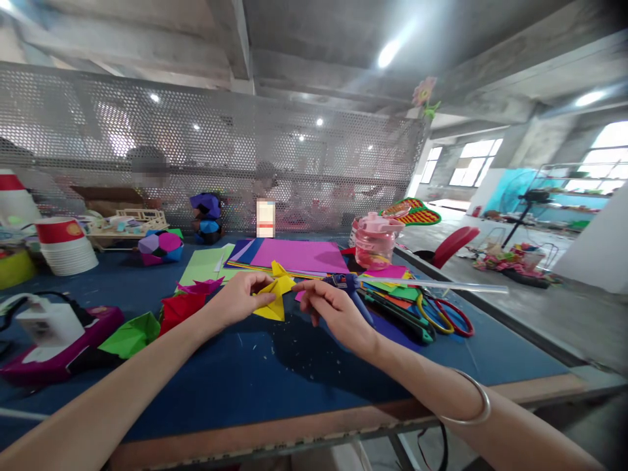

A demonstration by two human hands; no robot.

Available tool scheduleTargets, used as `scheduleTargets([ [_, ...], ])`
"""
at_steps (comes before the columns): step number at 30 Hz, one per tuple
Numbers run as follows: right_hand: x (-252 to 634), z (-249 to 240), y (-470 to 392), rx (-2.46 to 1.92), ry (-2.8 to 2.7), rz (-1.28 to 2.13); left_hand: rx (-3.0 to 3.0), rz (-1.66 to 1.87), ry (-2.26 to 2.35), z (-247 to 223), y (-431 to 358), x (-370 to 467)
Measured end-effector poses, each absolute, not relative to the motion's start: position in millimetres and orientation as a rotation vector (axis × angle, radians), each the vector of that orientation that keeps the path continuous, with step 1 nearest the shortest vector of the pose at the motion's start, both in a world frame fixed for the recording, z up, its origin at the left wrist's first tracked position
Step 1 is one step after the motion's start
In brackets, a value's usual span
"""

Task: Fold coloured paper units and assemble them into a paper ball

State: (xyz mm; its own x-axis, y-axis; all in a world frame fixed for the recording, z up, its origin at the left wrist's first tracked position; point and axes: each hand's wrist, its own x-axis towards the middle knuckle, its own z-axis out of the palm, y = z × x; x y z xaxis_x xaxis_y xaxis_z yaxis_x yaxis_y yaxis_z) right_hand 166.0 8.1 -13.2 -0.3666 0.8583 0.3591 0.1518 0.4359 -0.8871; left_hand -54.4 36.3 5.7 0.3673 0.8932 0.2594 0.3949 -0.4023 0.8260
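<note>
My left hand point(240, 296) pinches a folded yellow paper piece point(275, 302) between thumb and fingers, above the blue table mat. Close by on the right is my right hand point(336, 312), its fingers loosely bent and apart. Its index fingertip is at the paper's right edge; whether it touches I cannot tell. A dark blue glue gun point(345, 281) lies just behind my right hand, with a long clear glue stick point(441, 284) sticking out of it. Left of my left hand lie folded paper pieces, one red point(182, 310) and one green point(132, 333).
Coloured paper sheets point(299, 255) are stacked behind my hands. Scissors point(449, 315), a green-black cutter point(400, 314) and a pink jar point(375, 242) are on the right. Paper cups point(66, 245), a paper ball point(161, 246) and a purple power strip point(63, 356) stand left. A perforated screen point(210, 137) rises behind.
</note>
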Motion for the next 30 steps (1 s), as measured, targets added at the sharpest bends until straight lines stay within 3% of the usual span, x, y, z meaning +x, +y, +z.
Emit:
scheduleTargets([
  [6,162.8,-14.0,10.3,-0.902,-1.733,1.004,2.005,0.931,1.074,4.7,28.5,-47.4],
  [12,163.7,-19.3,5.8,-0.989,-2.020,1.041,2.008,0.867,0.944,8.2,10.1,-29.3],
  [18,165.9,-14.5,1.5,-1.053,-2.180,0.898,2.282,1.059,1.294,20.3,41.4,-33.8],
  [23,167.4,-7.2,-6.8,-1.130,-2.261,0.651,2.736,0.529,1.393,6.5,75.6,-19.1],
  [30,167.6,-4.7,-9.7,-1.152,-2.243,0.473,2.651,0.556,1.484,0.0,85.7,-2.3],
])
